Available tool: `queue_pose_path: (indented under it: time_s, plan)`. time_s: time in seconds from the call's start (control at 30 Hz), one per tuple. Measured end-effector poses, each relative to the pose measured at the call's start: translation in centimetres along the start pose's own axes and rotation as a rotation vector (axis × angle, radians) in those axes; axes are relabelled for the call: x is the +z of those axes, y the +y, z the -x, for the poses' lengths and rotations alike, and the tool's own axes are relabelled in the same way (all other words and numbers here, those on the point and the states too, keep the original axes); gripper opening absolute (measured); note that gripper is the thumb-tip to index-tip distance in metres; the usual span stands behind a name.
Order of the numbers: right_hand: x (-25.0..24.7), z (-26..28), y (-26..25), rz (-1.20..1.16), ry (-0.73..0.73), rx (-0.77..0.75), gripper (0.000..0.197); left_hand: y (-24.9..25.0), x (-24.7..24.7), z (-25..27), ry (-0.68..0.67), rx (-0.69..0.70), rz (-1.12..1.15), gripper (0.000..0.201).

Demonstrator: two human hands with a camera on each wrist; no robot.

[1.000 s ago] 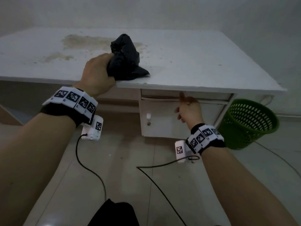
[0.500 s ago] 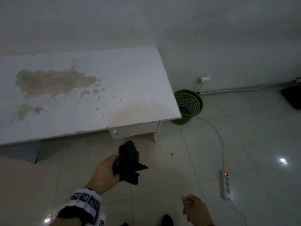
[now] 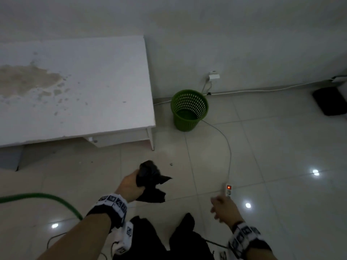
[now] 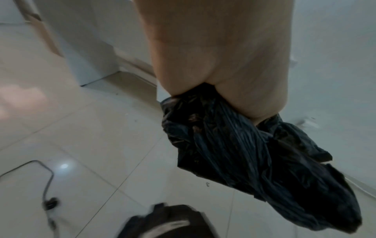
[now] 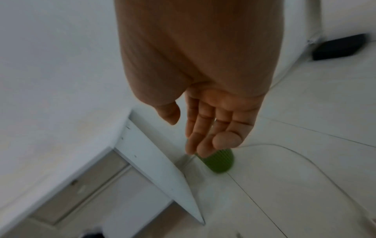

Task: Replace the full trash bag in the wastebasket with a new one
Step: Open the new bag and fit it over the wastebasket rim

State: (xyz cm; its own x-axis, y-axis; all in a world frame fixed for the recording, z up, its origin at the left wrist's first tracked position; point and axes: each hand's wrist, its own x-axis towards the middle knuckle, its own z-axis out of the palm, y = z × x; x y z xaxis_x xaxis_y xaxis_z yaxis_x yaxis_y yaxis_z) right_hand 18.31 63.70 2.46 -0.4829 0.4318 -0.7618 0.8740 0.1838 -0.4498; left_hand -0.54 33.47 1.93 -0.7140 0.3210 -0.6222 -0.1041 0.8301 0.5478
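To the left stands the white tabletop (image 3: 78, 87), with nothing of the task on it. The left hand (image 3: 130, 188) is clenched round a crumpled black trash bag (image 3: 150, 182), carried low over the floor tiles, its loose end hanging down. The right hand (image 3: 223, 207) hangs empty, fingers straight and slightly spread. The green wastebasket (image 3: 189, 109) stands upright on the floor just beside the tabletop's far corner, ahead and to the right of both hands, mouth up; it looks unlined, though the dim view leaves that unsure. The right hand is the nearer.
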Motion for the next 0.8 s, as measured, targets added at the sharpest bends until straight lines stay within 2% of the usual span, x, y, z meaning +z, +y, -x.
queue_pose_path:
  time_s: [0.13,0.3,0.43,0.53,0.63,0.67,0.7,0.8]
  plan:
    - [-6.5,-3.9,-9.5,0.028,0.041,-0.282,0.025,-0.7,1.5,-0.5,0.022,-0.236,-0.063,0.047]
    - [-11.4,-9.9,-16.2,0.012,0.002,-0.4,0.021,2.9,2.8,-4.0,0.013,-0.294,-0.031,0.053]
    - [-12.2,-17.0,-15.7,0.141,-0.051,-0.375,0.027,9.8,4.2,-11.0,0.004,-0.244,0.096,0.052]
    - [-12.7,-21.3,-14.5,0.246,-0.099,-0.36,0.023,15.9,4.9,-17.8,0.032,-0.198,0.186,0.054]
    - [-13.6,-24.4,-15.5,0.193,-0.016,-0.531,0.005,21.7,5.2,-23.9,0.088,-0.15,0.26,0.056]
    - [-13.7,-25.6,-16.2,0.147,0.014,-0.615,0.008,23.1,5.3,-25.8,0.107,-0.129,0.291,0.056]
    - [-13.9,-27.0,-17.1,0.127,0.028,-0.703,0.021,24.5,5.5,-27.6,0.127,-0.107,0.326,0.057]
    - [-14.0,-32.4,-20.5,0.155,-0.087,-0.915,0.052,26.9,6.2,-33.1,0.162,0.029,0.44,0.068]
